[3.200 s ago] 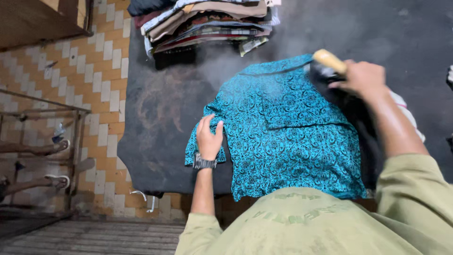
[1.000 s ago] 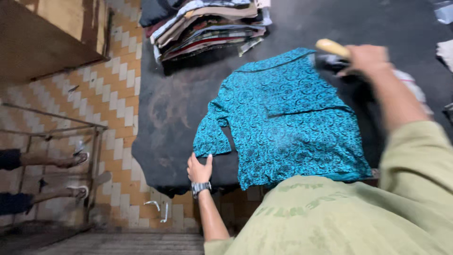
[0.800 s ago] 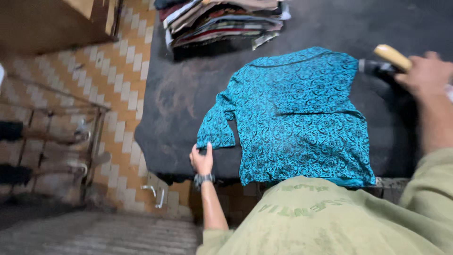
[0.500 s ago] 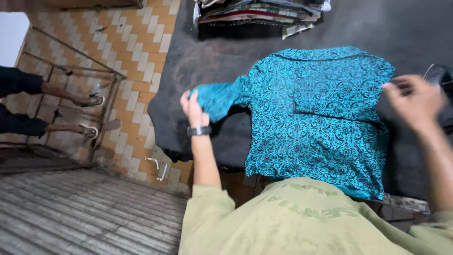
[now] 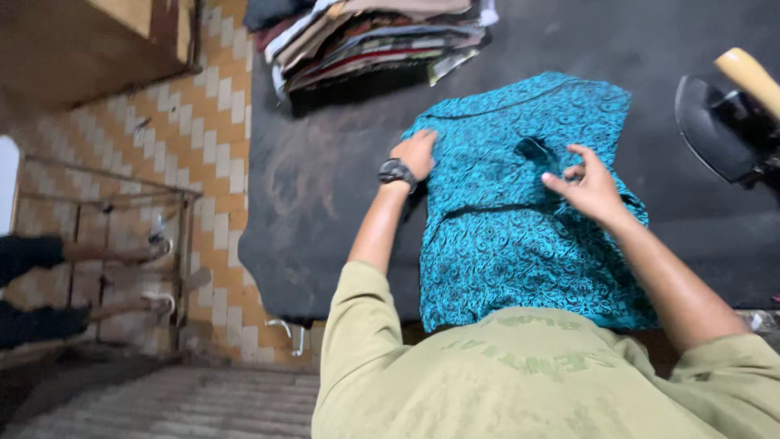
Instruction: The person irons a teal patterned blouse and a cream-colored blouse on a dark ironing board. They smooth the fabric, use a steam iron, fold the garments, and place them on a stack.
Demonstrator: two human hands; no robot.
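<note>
The teal patterned shirt (image 5: 520, 219) lies spread on the dark bench (image 5: 325, 187), laid flat for smoothing. The left hand (image 5: 416, 153) presses its folded edge, fingers flat and gripping nothing. The right hand (image 5: 589, 183) rests mid-shirt, fingers loosely spread, perhaps pinching cloth. The iron (image 5: 723, 122) stands aside.

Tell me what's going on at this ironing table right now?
A person is working a teal patterned shirt laid flat on a dark padded table. The left hand presses down on the shirt's left edge, and the right hand touches the middle of the fabric with loosely spread fingers. A heavy black iron with a wooden handle sits unheld to the right. A stack of folded clothes lies at the table's far end.
</note>
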